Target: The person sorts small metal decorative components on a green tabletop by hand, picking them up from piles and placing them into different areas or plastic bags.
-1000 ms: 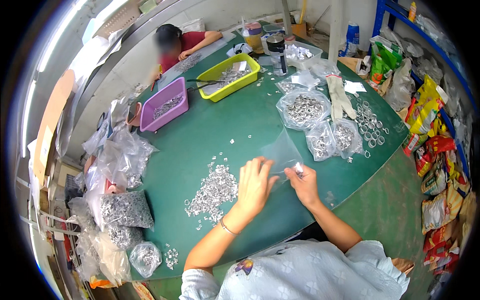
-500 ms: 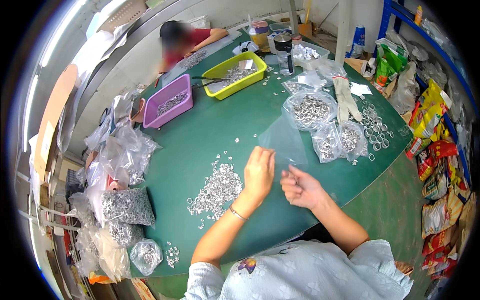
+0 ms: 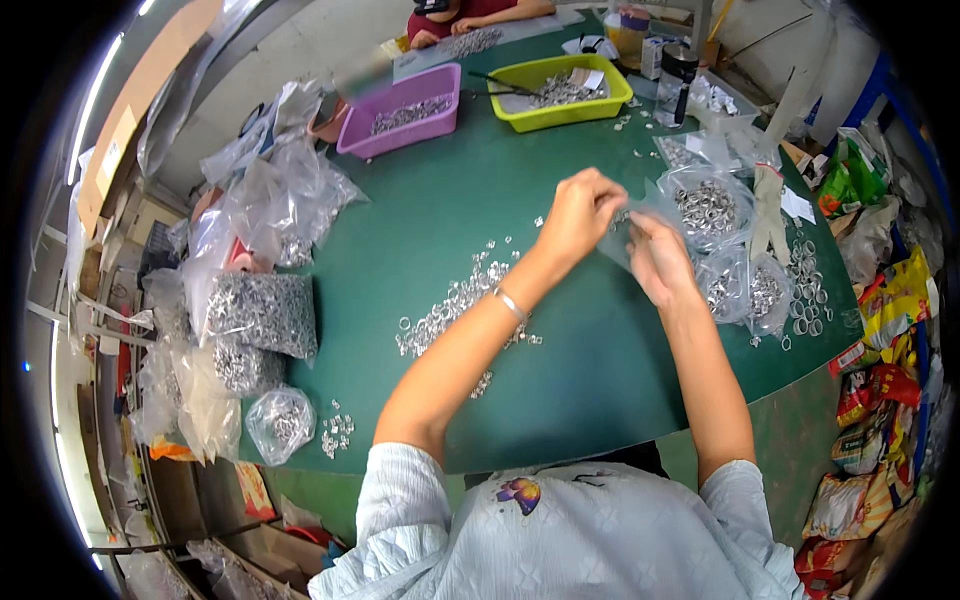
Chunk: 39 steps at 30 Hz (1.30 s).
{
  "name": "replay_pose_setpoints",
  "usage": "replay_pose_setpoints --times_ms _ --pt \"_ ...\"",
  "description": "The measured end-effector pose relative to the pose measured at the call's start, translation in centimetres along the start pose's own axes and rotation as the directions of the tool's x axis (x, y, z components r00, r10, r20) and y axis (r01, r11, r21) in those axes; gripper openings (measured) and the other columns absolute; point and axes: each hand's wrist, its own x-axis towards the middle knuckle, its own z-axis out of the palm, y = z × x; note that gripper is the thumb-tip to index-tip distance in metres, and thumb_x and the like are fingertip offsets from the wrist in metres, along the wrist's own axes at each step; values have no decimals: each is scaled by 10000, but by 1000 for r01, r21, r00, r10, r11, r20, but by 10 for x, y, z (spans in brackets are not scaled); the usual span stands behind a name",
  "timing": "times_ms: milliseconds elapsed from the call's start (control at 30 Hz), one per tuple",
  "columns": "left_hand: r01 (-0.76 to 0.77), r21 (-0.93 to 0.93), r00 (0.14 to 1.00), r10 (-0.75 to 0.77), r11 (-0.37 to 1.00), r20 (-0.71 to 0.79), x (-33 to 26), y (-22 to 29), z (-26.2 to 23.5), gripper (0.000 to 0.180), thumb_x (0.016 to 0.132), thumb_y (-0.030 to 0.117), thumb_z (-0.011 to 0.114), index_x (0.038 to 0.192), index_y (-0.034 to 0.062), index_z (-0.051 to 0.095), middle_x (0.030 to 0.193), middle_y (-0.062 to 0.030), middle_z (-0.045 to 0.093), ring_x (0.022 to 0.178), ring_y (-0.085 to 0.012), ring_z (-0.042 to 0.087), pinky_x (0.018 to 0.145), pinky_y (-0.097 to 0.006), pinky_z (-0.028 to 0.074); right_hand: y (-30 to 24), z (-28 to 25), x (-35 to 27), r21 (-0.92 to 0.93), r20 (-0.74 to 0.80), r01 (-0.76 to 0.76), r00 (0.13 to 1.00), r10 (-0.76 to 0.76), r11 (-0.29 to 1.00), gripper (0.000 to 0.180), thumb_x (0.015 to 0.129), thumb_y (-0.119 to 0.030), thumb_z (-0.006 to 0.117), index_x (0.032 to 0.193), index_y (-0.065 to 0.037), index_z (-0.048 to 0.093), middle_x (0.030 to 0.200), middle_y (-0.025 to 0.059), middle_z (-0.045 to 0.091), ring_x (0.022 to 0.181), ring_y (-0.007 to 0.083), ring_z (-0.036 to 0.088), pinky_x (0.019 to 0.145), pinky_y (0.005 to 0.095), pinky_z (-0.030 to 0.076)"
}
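My left hand (image 3: 582,213) and my right hand (image 3: 658,262) are raised together over the green table (image 3: 560,380). Both pinch a small clear plastic bag (image 3: 628,228) between them. What is inside the bag cannot be made out. A loose pile of small silver metal rings (image 3: 452,305) lies on the table just left of my left forearm. A thin bracelet sits on my left wrist.
Filled clear bags of rings (image 3: 706,205) and loose larger rings (image 3: 806,285) lie to the right. More packed bags (image 3: 262,312) crowd the left edge. A purple tray (image 3: 400,108), a yellow tray (image 3: 562,90) and a dark cup (image 3: 676,70) stand far across, where another person (image 3: 470,14) sits.
My left hand has left the ring pile and come up to meet the right. Both hands now hold the clear bag higher and further out over the table.
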Motion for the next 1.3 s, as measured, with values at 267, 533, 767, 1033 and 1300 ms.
replay_pose_setpoints --times_ms 267,533,767,1033,1300 --pt "100 -174 980 -66 980 186 -9 5 -14 323 825 4 649 1146 -2 619 1025 -111 615 892 -182 620 774 -299 528 40 -19 -4 -866 381 497 713 -588 42 708 972 -323 474 1447 88 146 1501 304 165 1402 423 174 1146 455 143" --pt "308 245 948 -319 919 6 -172 5 -93 392 845 20 626 1230 25 556 1219 -137 555 1105 -316 551 956 -402 430 60 -26 -54 -841 333 422 897 -290 338 556 954 -236 514 1378 76 335 1435 251 353 1351 373 321 1102 409 264" --pt "354 613 894 -449 707 1 -247 -4 -89 554 850 125 648 1359 59 441 1457 -136 361 1378 -398 258 1086 -608 212 85 10 -80 -793 548 528 836 -20 304 466 871 -158 627 1295 -17 495 1291 184 495 1257 366 408 1034 421 344" --pt "288 644 889 -448 708 95 -278 10 -98 432 864 79 607 1284 47 512 1422 -123 406 1369 -373 287 1086 -585 243 129 45 -57 -595 802 804 593 67 5 553 819 -211 690 1322 -83 499 1469 117 353 1386 372 254 1106 504 260" --pt "213 595 906 -385 775 177 -277 26 -92 479 848 100 610 1312 67 495 1458 -129 363 1370 -358 291 1062 -639 227 105 2 -93 -641 766 766 642 18 -39 464 829 -146 663 1277 -102 552 1430 76 433 1381 355 291 1093 525 248"
